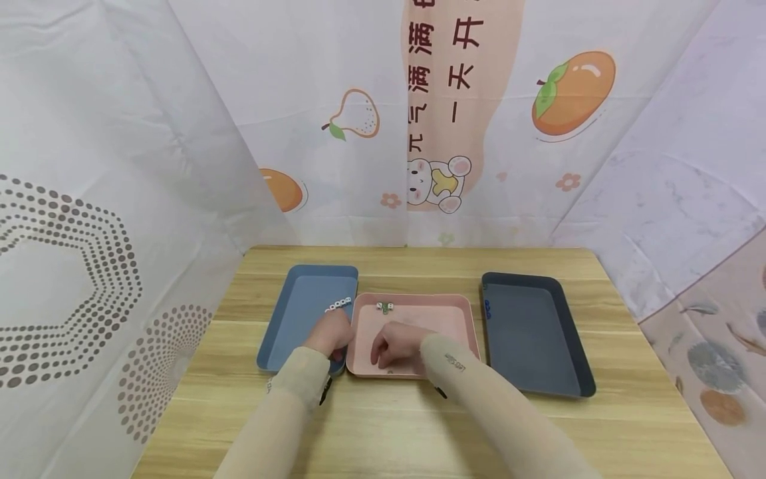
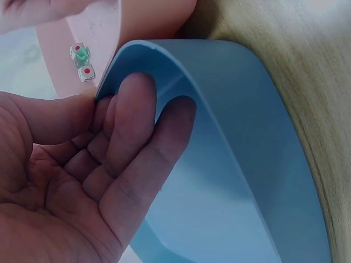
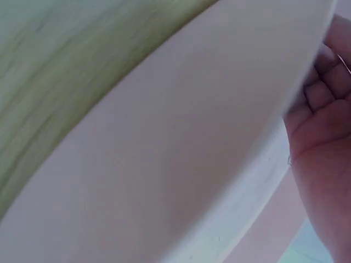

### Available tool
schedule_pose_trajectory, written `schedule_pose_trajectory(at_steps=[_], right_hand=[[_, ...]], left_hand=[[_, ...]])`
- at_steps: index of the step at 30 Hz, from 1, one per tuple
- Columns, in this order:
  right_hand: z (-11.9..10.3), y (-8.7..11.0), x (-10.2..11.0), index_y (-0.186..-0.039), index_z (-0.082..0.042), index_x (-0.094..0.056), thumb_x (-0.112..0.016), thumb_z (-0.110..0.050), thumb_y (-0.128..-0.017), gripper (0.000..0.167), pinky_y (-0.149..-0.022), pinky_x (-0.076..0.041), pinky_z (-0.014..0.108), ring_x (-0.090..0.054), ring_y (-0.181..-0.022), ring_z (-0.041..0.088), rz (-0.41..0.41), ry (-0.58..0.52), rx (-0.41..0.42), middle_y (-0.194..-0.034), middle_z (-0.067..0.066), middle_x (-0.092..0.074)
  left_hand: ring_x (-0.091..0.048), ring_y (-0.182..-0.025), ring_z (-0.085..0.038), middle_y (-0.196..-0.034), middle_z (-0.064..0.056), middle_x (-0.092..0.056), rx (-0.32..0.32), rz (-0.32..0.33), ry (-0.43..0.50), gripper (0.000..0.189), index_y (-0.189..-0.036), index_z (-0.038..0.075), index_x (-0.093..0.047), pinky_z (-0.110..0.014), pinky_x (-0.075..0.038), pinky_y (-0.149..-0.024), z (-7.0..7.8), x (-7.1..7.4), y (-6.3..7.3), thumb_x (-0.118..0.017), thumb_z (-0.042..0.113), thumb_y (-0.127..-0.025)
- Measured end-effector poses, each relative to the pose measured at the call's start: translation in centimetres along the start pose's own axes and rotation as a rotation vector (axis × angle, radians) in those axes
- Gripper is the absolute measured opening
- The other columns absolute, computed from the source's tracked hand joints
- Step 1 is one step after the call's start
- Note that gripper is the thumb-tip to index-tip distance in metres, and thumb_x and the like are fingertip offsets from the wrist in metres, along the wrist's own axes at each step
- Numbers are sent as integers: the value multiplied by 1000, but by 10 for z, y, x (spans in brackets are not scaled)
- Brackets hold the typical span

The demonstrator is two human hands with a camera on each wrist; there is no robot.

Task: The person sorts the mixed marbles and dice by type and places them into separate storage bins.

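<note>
In the head view my left hand [image 1: 335, 334] is at the right wall of the light blue tray [image 1: 267, 339]. The left wrist view shows its fingers loosely bent inside that tray, the thumb tip close to the index finger and nothing visible between them. A row of white dice [image 1: 338, 304] lies in the tray just beyond this hand. My right hand [image 1: 399, 342] is low over the front of the pink tray [image 1: 465, 319], fingers curled downward; whether they hold anything I cannot tell. Two white dice [image 2: 86, 73] flank a green piece [image 2: 82, 56] at the pink tray's back left.
A dark blue tray [image 1: 535, 332] stands to the right, with small blue pieces [image 1: 487, 310] along its left wall. All three trays are on a wooden table [image 1: 383, 426]. A printed white curtain [image 1: 359, 179] hangs behind the table and at both sides.
</note>
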State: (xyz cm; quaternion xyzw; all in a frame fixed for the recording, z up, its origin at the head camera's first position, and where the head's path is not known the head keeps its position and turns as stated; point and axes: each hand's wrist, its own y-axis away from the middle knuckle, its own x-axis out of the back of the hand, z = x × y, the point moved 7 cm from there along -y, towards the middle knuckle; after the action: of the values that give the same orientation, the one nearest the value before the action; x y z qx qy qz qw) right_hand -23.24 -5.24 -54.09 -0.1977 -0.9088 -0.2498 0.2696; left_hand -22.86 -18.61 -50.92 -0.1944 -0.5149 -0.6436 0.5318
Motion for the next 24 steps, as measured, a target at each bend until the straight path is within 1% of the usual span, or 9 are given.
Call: schedule_pose_trajectory(at_steps=[5, 7, 10, 14, 17, 20, 24], right_hand=[[8, 13, -1, -81, -11, -80, -75, -3, -91, 13, -56, -51, 22, -59, -59, 9, -22, -90, -90, -72, -1, -71], [10, 18, -1, -79, -11, -79, -75, -2, -91, 15, -54, -52, 24, -60, -57, 12, -28, -116, -114, -72, 1, -72], [12, 23, 1, -79, -12, -80, -75, -4, -90, 15, -57, -55, 26, -62, -59, 12, -34, -113, -122, -73, 1, -73], [14, 27, 3, -82, -12, -81, -75, -5, -91, 13, -61, -57, 24, -65, -62, 10, -67, -88, -111, -75, -1, -74], [16, 29, 5, -85, -9, -81, -73, -3, -93, 13, -62, -57, 24, -65, -63, 10, -100, -127, -113, -77, 2, -75], [20, 31, 6, -88, -6, -81, -71, 0, -92, 12, -64, -58, 25, -66, -65, 11, -123, -188, -123, -80, 5, -76], [24, 34, 7, -90, -7, -82, -71, 2, -91, 14, -67, -57, 24, -66, -68, 11, -133, -213, -133, -83, 4, -77]], left_hand=[[-64, -46, -22, -58, -13, -65, -1, -8, -1, 31, -75, 4, -64, -32, -49, -43, 0, -1, -1, -47, 5, -101], [-65, -46, -23, -59, -13, -65, 2, -14, 3, 30, -75, 4, -64, -33, -49, -44, 0, -2, -2, -47, 4, -100], [-65, -48, -23, -60, -13, -65, 2, -20, 3, 29, -76, 4, -65, -33, -49, -45, -1, -2, -4, -48, 3, -100], [-66, -48, -24, -60, -14, -66, 3, -28, 5, 29, -77, 4, -65, -33, -49, -45, -3, -3, -5, -48, 3, -100], [-65, -48, -24, -59, -14, -65, 0, -31, 9, 29, -76, 3, -65, -33, -49, -44, -3, -4, -6, -48, 2, -100], [-65, -48, -23, -58, -13, -65, -2, -32, 6, 29, -77, 3, -66, -34, -49, -44, -2, -4, -6, -47, 2, -99], [-66, -48, -23, -56, -13, -65, -6, -34, 0, 30, -76, 3, -66, -34, -49, -44, -1, -3, -6, -47, 2, -99]])
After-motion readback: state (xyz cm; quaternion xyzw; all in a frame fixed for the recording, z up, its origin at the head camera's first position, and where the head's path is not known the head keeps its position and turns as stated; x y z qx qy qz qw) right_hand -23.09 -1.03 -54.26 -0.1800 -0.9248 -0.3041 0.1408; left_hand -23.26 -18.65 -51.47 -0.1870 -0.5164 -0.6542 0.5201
